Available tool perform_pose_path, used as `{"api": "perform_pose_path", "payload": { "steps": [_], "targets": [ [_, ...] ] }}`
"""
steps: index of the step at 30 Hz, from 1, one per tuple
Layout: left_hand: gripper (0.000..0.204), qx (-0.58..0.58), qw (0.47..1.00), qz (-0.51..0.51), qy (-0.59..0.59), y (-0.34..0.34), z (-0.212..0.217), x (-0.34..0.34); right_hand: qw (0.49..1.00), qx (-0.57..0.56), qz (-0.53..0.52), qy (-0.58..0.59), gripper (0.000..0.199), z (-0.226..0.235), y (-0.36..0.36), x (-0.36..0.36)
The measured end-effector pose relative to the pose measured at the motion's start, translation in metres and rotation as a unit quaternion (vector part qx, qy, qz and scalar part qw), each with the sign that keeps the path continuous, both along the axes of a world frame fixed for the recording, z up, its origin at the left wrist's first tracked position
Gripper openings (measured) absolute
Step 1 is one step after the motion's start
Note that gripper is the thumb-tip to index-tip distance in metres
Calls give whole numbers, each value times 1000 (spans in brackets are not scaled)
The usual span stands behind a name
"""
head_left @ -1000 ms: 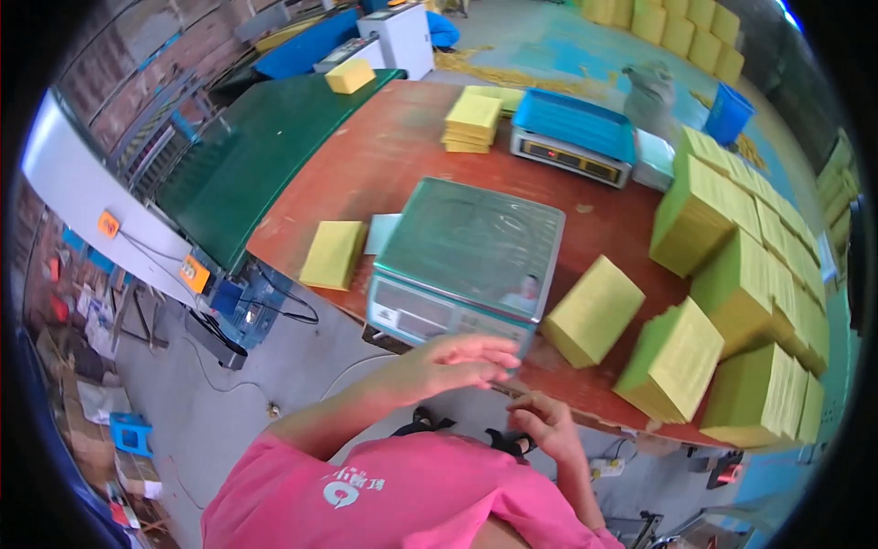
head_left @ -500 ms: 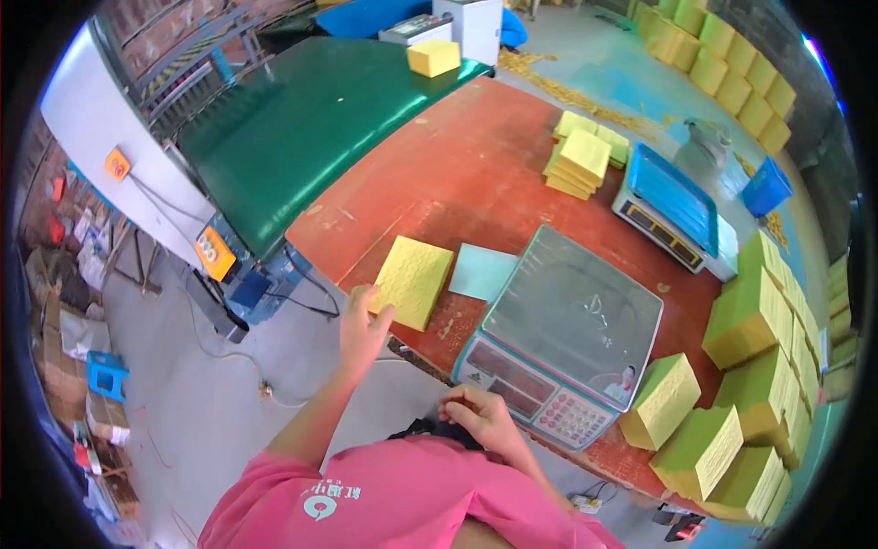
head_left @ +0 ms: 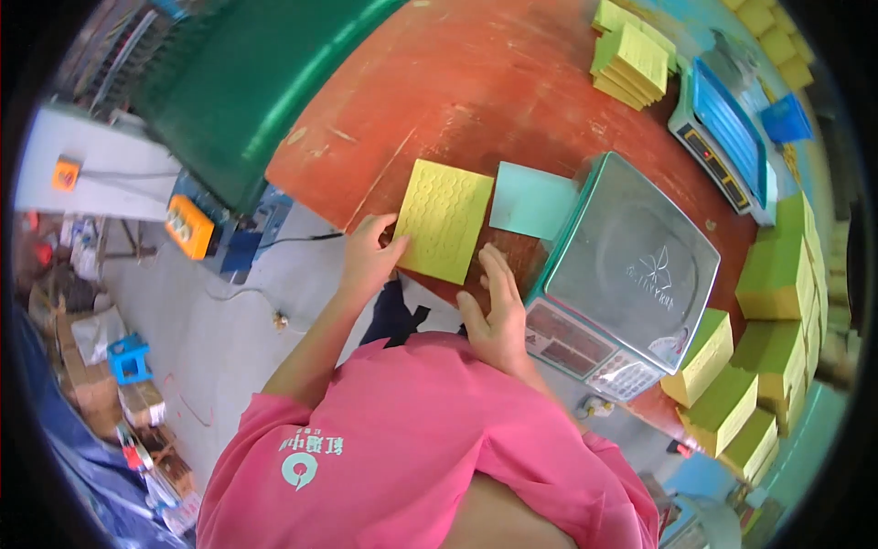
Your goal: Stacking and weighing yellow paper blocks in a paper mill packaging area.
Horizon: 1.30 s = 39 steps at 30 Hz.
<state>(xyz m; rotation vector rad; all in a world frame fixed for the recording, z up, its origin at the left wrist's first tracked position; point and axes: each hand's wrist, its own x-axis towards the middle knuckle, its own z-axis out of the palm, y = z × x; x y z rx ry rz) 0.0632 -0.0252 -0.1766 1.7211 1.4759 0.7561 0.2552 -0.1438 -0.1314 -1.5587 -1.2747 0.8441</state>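
A yellow stack of embossed paper sheets [head_left: 445,222] lies flat near the front edge of the red table. My left hand [head_left: 370,261] is at its left edge, thumb and fingers apart, the fingertips touching or almost touching the paper. By the lower right edge of the stack is my right hand [head_left: 498,311], fingers stretched and parted, with nothing in it; whether it touches the paper I cannot tell. A pale blue-green sheet [head_left: 532,199] lies right of the stack, against a digital scale [head_left: 640,261] with a grey metal pan.
Yellow paper blocks [head_left: 777,279] are piled on the right beyond the scale. Further back stand smaller yellow stacks [head_left: 633,62] and a second scale [head_left: 727,137] with a blue tray. A green conveyor belt [head_left: 247,82] borders the red table [head_left: 366,146] on the left.
My right hand has moved from in front of the scale up to the right side of the yellow stack, its fingers now spread. My left hand stays at the left edge. The view has shifted.
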Motion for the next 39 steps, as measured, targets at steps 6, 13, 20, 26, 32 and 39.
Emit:
{"api": "perform_pose_path", "payload": {
  "steps": [6, 13, 20, 26, 32, 39],
  "targets": [
    [36, -81, 985, -148, -32, 39, 14, -17, 976, -1, -177, -126, 64, -33, 46, -49],
    [35, -1, 978, -209, -3, 165, 2, -18, 952, 34, -249, -172, 62, -43, 157, -76],
    [50, -16, 912, -409, 10, 274, 36, 33, 902, 78, -290, -312, 63, -14, 248, -24],
    [66, -85, 965, -235, -77, 458, 74, 32, 967, 151, -71, -194, 56, 11, 315, -89],
    [55, -37, 993, 37, -104, 688, 88, 45, 985, 129, 38, -104, 44, -63, 368, -125],
    [60, 3, 962, -32, -272, 856, 64, 135, 991, 87, 81, 55, 43, -59, 396, -94]
  ]
}}
